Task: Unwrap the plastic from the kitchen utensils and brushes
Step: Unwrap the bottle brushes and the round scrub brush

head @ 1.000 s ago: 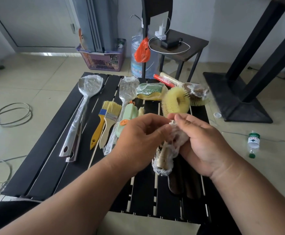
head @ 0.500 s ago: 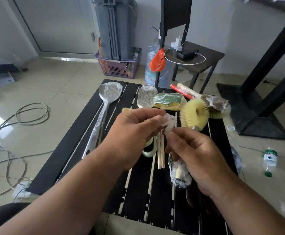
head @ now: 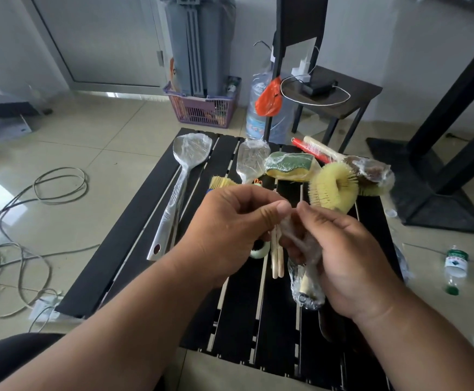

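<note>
Over the black slatted table (head: 151, 230) my left hand (head: 230, 230) and my right hand (head: 340, 258) both pinch clear plastic wrap (head: 295, 232) stretched between them. It runs down to the wrapped wooden handle (head: 306, 286) of the round yellow brush (head: 329, 187), which my right hand grips. Still wrapped on the table lie a steel ladle (head: 185, 176), a spatula (head: 251, 159), a green-yellow sponge (head: 289, 165), a brown brush (head: 371, 172) and a red-handled bottle brush (head: 317, 149). Yellow paintbrush bristles (head: 221, 182) show behind my left hand.
A small bottle (head: 454, 266) lies on the floor at right. Cables (head: 18, 221) trail across the tiles at left. Behind the table stand a purple basket (head: 202, 108), a water jug (head: 258, 108), a dark side table (head: 340, 91) and a black table base (head: 439, 193).
My hands have drawn the wrap thinner and farther off the brush handle. The view has tilted up and shows more of the room.
</note>
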